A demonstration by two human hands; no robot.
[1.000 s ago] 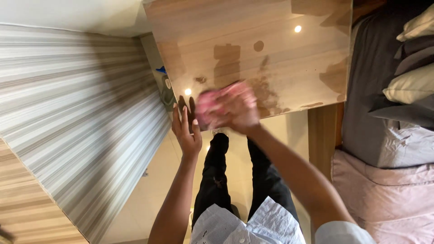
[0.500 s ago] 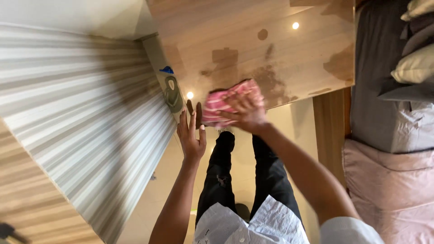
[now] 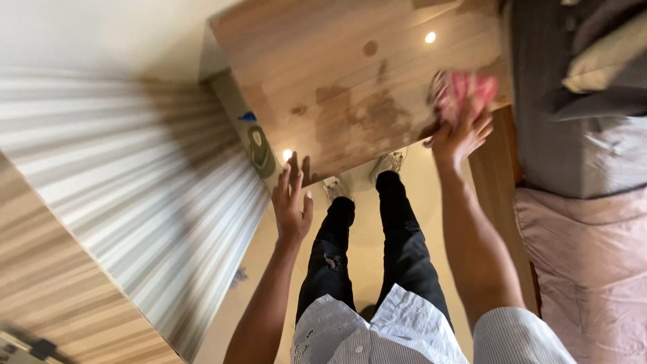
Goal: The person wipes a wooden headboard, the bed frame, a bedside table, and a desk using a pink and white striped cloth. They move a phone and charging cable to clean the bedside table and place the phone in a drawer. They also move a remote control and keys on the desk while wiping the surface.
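My right hand presses a pink cloth flat against the wooden tabletop, near its right edge. The cloth is blurred by motion. Damp darker patches mark the wood to the left of the cloth. My left hand rests with fingers spread on the near left edge of the tabletop and holds nothing. Below both hands I see my legs in black trousers and my striped shirt.
A striped curtain or wall panel fills the left side. A bed with grey and pink covers and pillows lies on the right, behind a wooden frame. A small green and blue item sits beside the table's left edge.
My right hand has slid the pink cloth from the table's near middle over to its right edge. My left hand has stayed at the near left edge.
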